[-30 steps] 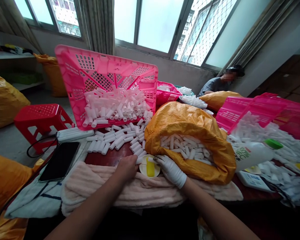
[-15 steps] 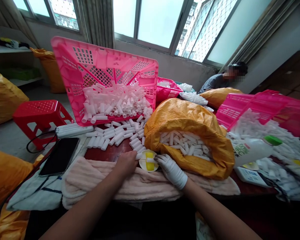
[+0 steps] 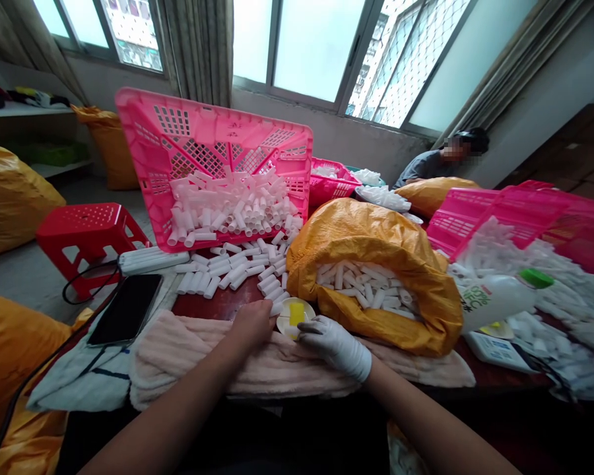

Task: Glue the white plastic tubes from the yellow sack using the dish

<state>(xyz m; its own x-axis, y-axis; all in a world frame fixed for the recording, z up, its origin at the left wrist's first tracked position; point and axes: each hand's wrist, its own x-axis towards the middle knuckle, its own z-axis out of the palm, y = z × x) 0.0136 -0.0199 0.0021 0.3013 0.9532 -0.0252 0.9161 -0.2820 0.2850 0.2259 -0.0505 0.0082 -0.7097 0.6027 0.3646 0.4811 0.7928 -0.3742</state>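
Observation:
My bare left hand [image 3: 251,324] rests on a pink towel [image 3: 198,359], fingers curled by the end of a row of white plastic tubes [image 3: 272,290]; whether it grips one is hidden. My right hand [image 3: 332,343], in a white glove, is closed just right of a small white dish with a yellow sponge [image 3: 296,313]. What it holds, if anything, is hidden. Behind the hands, a tilted pink crate [image 3: 212,158] spills white tubes [image 3: 228,211] onto the table. An orange sack [image 3: 376,264] full of white tubes lies open at the right.
A black phone [image 3: 125,318] with a cable lies on cloth at left. A white bottle with a green cap [image 3: 499,297] and more pink crates [image 3: 525,218] with tubes are at right. A red stool [image 3: 86,234] stands left. Another person [image 3: 440,161] sits at the back.
My gloved right hand has drawn back a little from the dish towards me. The left hand stays by the tube row. The camera shifted slightly.

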